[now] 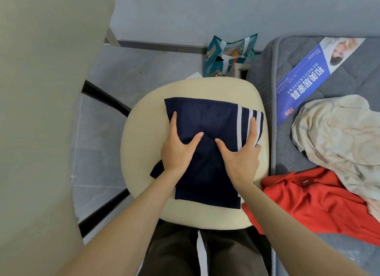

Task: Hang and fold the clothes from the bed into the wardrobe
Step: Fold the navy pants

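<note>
Here's the navy garment (205, 119), one piece, folded flat on the cream chair seat (144, 152), three white stripes showing at its right side. Both hands are down on it: left hand (178, 148) flat with fingers straight and thumb splayed inward, right hand (240, 154) the same, its fingers lying over the stripes. They are pressing, not pinching.

Now the edges. The striped side runs almost to the seat's right rim, and the near corner sits close to the front rim. A small navy flap pokes out beside the left wrist. There is bare seat to the left and along the far side.

The seat stands just beside the grey mattress (287, 69). Two more garments wait there: a red garment (318, 203) spilling over the mattress edge against the seat's rim, and a pale crumpled garment (339, 135) behind it, cut off by the right border. One blue printed banner (304, 78) lies across the mattress.

Beyond the seat, one teal bag (228, 53) stands on the grey floor (123, 69), its base hidden behind the seat. A large beige panel (41, 111) fills the left, too close and blurred to identify.
</note>
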Demonstrator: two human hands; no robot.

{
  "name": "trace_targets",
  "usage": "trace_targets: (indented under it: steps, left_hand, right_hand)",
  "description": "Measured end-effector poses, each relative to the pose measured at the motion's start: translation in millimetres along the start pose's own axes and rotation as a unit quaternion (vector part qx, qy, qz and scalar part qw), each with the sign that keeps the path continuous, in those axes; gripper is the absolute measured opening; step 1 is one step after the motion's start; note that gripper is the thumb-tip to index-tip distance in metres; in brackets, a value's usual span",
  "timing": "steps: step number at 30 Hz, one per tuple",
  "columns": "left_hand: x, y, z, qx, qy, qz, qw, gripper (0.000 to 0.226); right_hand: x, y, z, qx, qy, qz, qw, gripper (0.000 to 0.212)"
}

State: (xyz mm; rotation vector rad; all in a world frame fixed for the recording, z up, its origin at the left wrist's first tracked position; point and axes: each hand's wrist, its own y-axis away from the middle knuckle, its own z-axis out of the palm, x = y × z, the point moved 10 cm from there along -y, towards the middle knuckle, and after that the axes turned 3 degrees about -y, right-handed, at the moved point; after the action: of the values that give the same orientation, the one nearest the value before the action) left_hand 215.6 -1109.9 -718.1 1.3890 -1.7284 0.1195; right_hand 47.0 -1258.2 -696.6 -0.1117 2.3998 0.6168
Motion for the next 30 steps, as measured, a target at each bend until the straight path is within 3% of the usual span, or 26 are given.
trace_targets:
  steps: [6, 16, 30]
  left_hand:
    - [8.5, 9.6, -9.3, -0.028, 0.031, 0.006, 0.999, 0.083]
    - [59.5, 77.9, -75.2, 0.036, 0.114, 0.020, 0.993, 0.079]
    - [104.2, 293.9, -161.9, 0.136, 0.179, 0.072, 0.972, 0.079]
  right_hand:
    - [-17.5, 9.2, -4.0, -0.045, -0.049, -0.036, 0.997, 0.090]
    - [-78.1, 54.6, -75.5, -0.069, -0.098, -0.155, 0.981, 0.085]
    - [-106.9, 205.2, -210.7, -0.142, -0.148, -0.319, 0.925, 0.083]
